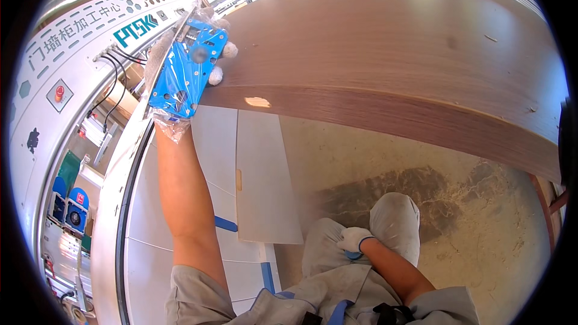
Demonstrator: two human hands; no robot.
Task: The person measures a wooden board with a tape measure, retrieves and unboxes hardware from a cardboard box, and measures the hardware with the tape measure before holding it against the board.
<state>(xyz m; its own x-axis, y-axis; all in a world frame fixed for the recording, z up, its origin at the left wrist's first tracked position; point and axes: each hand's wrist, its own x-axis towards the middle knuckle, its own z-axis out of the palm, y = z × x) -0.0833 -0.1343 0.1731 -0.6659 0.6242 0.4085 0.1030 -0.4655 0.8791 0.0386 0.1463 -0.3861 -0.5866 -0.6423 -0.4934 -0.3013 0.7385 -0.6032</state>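
My left hand, in a pale knit glove, reaches up the left side with its fingers wrapped round a blue metal hardware bracket. The bracket has holes and screws and is inside a clear plastic bag. It is held beside the left end of a thick brown wood-grain panel, whose near edge shows a pale, oblong cut-out. Low by my thigh, my right hand, in a white glove with a blue cuff, is curled closed against my grey trousers. Whether anything is inside it is hidden.
A white machine with a red stop button and black cables stands along the left. Below the panel, pale boards lie on the left. Sawdust and dark stains mark the concrete floor. Wood chips lie on the panel.
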